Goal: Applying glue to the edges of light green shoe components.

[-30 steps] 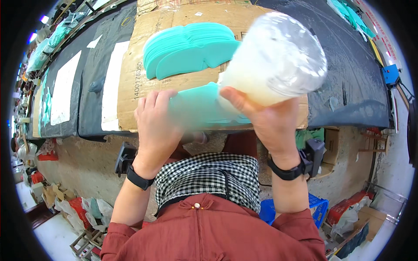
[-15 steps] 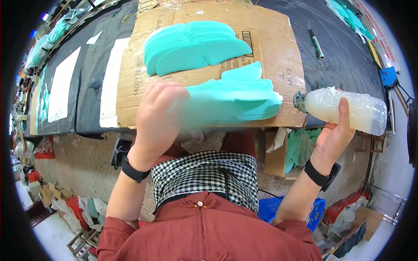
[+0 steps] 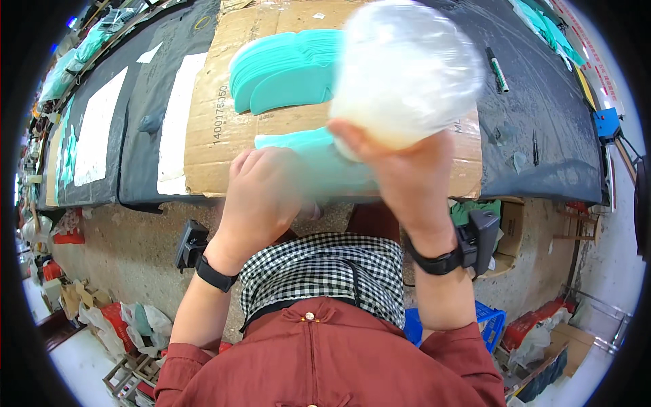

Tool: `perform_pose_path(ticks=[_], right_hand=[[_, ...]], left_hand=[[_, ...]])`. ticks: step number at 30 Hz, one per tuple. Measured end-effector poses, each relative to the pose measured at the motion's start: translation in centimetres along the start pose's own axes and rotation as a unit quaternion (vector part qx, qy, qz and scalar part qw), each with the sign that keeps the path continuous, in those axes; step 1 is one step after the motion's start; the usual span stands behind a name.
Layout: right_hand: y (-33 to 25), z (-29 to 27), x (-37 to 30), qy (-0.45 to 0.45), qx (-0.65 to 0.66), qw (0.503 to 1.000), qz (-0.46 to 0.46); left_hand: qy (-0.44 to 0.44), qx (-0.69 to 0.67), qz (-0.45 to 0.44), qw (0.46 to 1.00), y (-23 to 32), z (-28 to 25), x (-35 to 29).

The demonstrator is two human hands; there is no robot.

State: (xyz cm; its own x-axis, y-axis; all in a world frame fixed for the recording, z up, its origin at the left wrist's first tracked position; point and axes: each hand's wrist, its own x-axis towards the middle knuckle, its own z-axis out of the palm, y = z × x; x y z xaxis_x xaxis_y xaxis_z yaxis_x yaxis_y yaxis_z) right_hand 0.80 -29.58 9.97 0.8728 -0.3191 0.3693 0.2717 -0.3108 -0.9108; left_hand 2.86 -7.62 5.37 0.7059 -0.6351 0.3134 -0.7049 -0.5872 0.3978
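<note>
My right hand (image 3: 410, 173) grips a clear plastic bottle (image 3: 410, 71) of cloudy whitish liquid. The bottle is tipped over, its base up towards me and its neck end down behind my fingers. Below it lie turquoise soft sheets (image 3: 298, 139), partly smeared by motion. My left hand (image 3: 261, 190), fingers curled, holds the near left side of these sheets at the cardboard's front edge; its fingertips are blurred. Farther back sits a neat, fanned stack of turquoise curved cut-outs (image 3: 285, 71), its right part hidden by the bottle.
A flattened cardboard sheet (image 3: 203, 142) covers the middle of the dark-covered table (image 3: 542, 159). A green-and-white marker (image 3: 498, 71) lies at the right. White paper sheets (image 3: 102, 136) lie at the left. Under the table stand an open carton (image 3: 512, 230) and a blue crate (image 3: 491, 322).
My right hand has brought the bottle from the right side to over the near sheets and tipped it neck down. My left hand has moved slightly right and nearer to me.
</note>
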Motion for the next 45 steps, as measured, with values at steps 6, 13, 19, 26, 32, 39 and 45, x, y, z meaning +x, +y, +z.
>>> perform_pose_path(ticks=[6, 13, 19, 26, 32, 39, 45], right_hand=[[2.0, -7.1, 3.5, 0.056, 0.032, 0.998, 0.022], [0.4, -3.0, 2.2, -0.018, -0.062, 0.996, -0.061], [1.9, -8.2, 2.3, 0.036, -0.06, 0.998, -0.005], [2.8, -9.6, -1.3, 0.174, -0.039, 0.984, 0.0], [0.3, -2.4, -1.1, 0.093, -0.025, 0.995, -0.014], [-1.1, 3.8, 0.5, -0.084, -0.014, 0.995, -0.05], [-1.5, 3.0, 2.0, -0.05, -0.044, 0.997, -0.042]], left_hand=[[0.015, -0.025, -0.008, 1.0, 0.6, 0.2, 0.4], [0.012, -0.023, -0.016, 1.0, 0.9, -0.1, 0.8], [0.021, -0.053, -0.016, 0.998, 0.6, 0.3, 0.5], [0.065, 0.041, -0.021, 0.997, 0.9, 0.5, 0.4], [0.071, 0.039, -0.023, 0.996, 0.3, 0.8, -0.5], [0.065, 0.038, -0.049, 0.996, 1.3, 0.0, -2.7], [0.124, 0.009, -0.098, 0.987, -0.2, -1.0, -6.1]])
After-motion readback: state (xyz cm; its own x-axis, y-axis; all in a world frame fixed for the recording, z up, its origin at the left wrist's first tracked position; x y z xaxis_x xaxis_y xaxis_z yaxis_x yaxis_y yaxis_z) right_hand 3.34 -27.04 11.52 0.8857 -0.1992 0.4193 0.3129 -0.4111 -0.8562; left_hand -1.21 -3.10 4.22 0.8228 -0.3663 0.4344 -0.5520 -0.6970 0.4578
